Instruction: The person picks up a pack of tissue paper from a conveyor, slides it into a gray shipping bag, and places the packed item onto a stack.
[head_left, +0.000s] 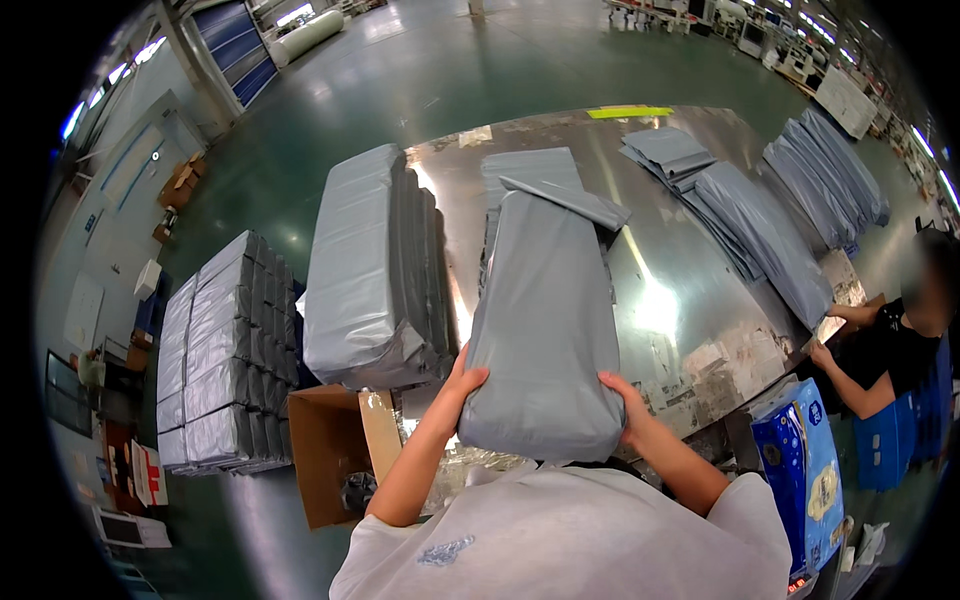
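Observation:
A thick bundle of grey plastic mailing bags (pixel 545 320) lies lengthwise before me, its near end close to my body. Its far end has a folded flap that sticks out to the right. My left hand (pixel 460 385) grips the near left side, and my right hand (pixel 626 405) clasps the near right side, thumbs on top and the other fingers mostly hidden. Beneath the far end, more grey bags (pixel 525 165) show on the metal table (pixel 655 260). A tall stack of grey bags (pixel 350 260) stands just left of the bundle.
An open cardboard box (pixel 330 450) stands below the left stack, beside a tied pile of grey packs (pixel 205 370). On the right lie loose grey bags (pixel 745 215) and another stack (pixel 825 180). A co-worker (pixel 890 350) touches the bags there. A blue printed pack (pixel 800 460) is near my right elbow.

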